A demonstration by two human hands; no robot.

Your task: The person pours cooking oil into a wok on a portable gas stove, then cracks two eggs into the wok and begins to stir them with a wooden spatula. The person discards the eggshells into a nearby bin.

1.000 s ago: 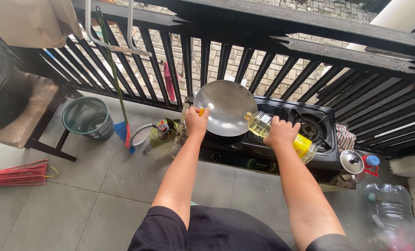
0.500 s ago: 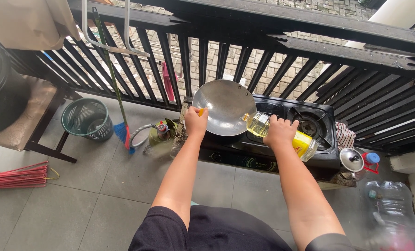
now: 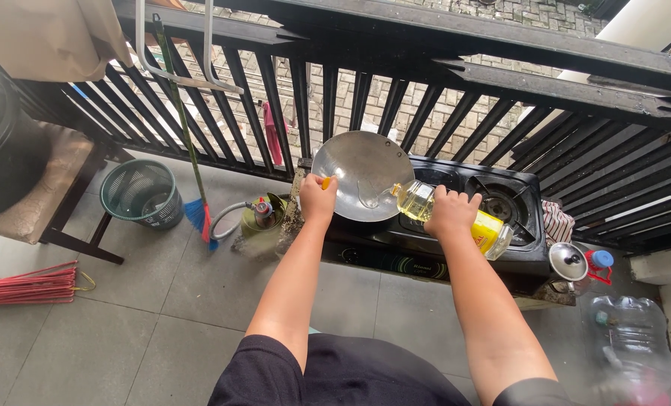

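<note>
grey tiles and a black railing frame a low black stove on a balcony floor, with a green basket and a broom off to the left. oil is already going in: a small pool seems to sit in the wok, and the bottle is far from empty. the left hand grips the wok's handle with arm outstretched, while the right hand wraps the tipped bottle, neck over the wok's rim.
</note>
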